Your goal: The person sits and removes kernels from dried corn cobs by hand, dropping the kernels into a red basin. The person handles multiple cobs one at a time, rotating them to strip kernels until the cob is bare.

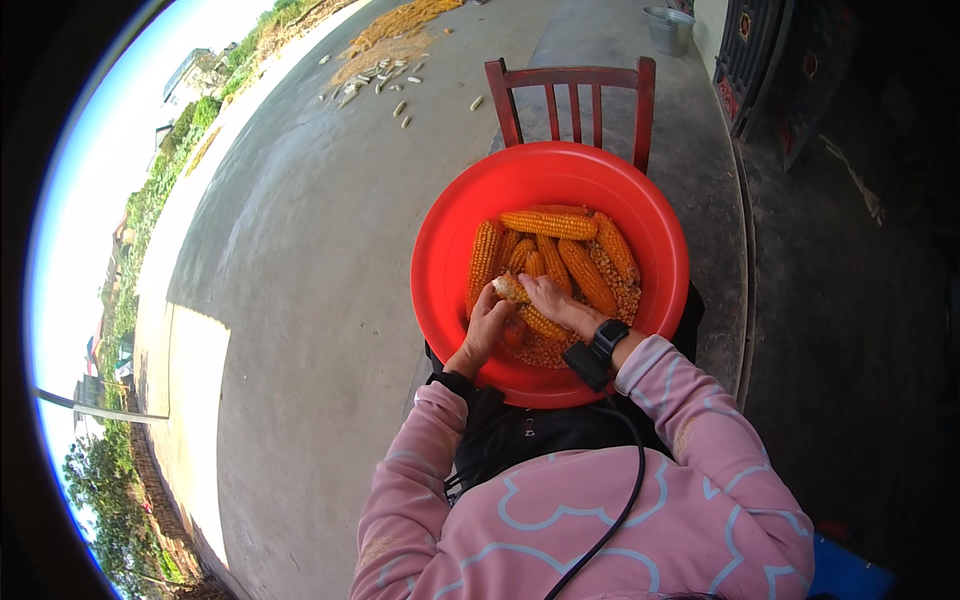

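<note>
A red plastic basin (pixel 442 217) stands in front of me, and both my hands are inside it. They hold one ear of corn (pixel 510 289), whose pale tip is bare of kernels. My left hand (pixel 487 328) grips it near that tip, fingers partly hidden underneath. Over its other end lies my right hand (pixel 555 301). Around them are several more orange ears of corn, among them a long ear (pixel 551 224) lying crosswise at the far side and a slanted ear (pixel 587 276) right of my hands. Loose corn kernels (pixel 544 352) cover the basin's bottom.
A dark red wooden chair (pixel 570 78) is just beyond the basin. Stripped cobs (pixel 386 75) and a heap of corn (pixel 405 22) lie on the concrete floor (pixel 315 262) farther off. A metal bucket (pixel 669 30) stands by the doorway. A black cable (pixel 637 480) runs from my right wrist.
</note>
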Demonstrator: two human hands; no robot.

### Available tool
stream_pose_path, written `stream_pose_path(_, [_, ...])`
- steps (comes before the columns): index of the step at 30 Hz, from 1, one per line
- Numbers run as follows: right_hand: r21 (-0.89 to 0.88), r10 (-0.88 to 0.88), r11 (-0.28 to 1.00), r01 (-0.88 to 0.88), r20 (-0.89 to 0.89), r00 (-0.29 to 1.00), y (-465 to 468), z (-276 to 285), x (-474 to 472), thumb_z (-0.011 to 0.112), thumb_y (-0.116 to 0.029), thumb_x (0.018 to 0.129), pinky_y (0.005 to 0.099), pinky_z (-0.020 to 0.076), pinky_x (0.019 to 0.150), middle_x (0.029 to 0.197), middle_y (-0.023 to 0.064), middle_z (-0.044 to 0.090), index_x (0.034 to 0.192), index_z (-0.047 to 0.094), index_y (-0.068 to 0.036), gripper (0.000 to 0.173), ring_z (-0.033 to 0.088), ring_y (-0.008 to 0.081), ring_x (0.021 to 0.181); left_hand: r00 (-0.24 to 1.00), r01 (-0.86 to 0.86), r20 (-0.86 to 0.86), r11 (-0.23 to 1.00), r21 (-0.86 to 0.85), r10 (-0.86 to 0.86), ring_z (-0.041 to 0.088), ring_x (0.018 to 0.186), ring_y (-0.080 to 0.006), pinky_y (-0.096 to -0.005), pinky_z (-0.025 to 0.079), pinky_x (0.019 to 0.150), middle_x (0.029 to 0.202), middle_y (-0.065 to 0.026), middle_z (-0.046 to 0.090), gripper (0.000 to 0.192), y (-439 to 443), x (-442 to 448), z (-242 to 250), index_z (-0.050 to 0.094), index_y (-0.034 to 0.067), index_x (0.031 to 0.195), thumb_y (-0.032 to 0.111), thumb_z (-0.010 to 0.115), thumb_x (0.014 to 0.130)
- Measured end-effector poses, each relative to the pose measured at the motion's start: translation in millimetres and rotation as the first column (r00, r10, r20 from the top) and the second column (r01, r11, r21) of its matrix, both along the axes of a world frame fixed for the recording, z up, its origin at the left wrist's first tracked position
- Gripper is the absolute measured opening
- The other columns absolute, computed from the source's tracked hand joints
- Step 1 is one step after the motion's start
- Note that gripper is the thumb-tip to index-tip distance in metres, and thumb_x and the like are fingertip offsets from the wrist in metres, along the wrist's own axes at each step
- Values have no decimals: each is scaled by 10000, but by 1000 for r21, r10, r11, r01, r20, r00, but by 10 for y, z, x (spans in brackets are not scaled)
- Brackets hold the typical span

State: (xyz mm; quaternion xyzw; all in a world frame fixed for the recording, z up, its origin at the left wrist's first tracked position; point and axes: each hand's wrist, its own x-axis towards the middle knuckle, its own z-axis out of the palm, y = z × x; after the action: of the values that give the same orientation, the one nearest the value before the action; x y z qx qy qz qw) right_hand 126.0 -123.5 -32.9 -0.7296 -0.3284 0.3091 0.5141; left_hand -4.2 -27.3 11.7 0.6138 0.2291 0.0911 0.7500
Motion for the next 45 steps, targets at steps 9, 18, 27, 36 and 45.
stream_pose_path(9, [25, 19, 1000, -18, -28, 999, 49, -215, 31, 369, -379, 957, 422, 435, 571, 686, 203, 597, 903, 583, 53, 485, 606, 337, 653, 993, -48, 112, 980, 192, 27, 594, 594, -96, -202, 452, 492, 822, -24, 582, 339, -61, 22, -16, 452, 29, 1182, 154, 580, 894])
stream_pose_path(18, [-184, 109, 977, -105, 10, 994, 44, -21, -96, 362, -404, 961, 387, 425, 648, 735, 108, 600, 927, 595, 34, 497, 544, 200, 681, 980, -190, 107, 941, 281, 166, 538, 597, -78, -218, 441, 521, 776, -4, 561, 238, -34, 31, -82, 498, 23, 1022, 200, 596, 897])
stream_pose_path(27, [88, 40, 996, -24, -183, 982, 56, -334, -26, 334, -351, 969, 367, 417, 622, 764, 41, 545, 972, 566, 25, 442, 564, 184, 758, 995, -91, -36, 992, -82, 88, 528, 605, -74, -209, 434, 548, 739, 23, 546, 369, -61, -50, 230, 514, 47, 1118, 357, 541, 920])
stream_pose_path(36, [-119, 225, 973, -196, 314, 922, 91, -499, 1, 432, -150, 899, 343, 493, 593, 875, 220, 620, 1221, 464, 42, 376, 621, 259, 742, 998, -70, 7, 988, 140, 70, 535, 620, -60, -209, 440, 540, 823, 14, 570, 280, -42, 52, -4, 519, 58, 1033, 226, 655, 854])
stream_pose_path(45, [-48, 231, 970, -237, 468, 853, 19, -380, 77, 366, -215, 965, 339, 465, 658, 851, 186, 620, 1075, 538, 16, 308, 618, 269, 797, 999, -19, 47, 996, 81, 15, 550, 654, -67, -205, 450, 570, 836, 5, 575, 254, -14, -1, -7, 527, 47, 1064, 179, 613, 866])
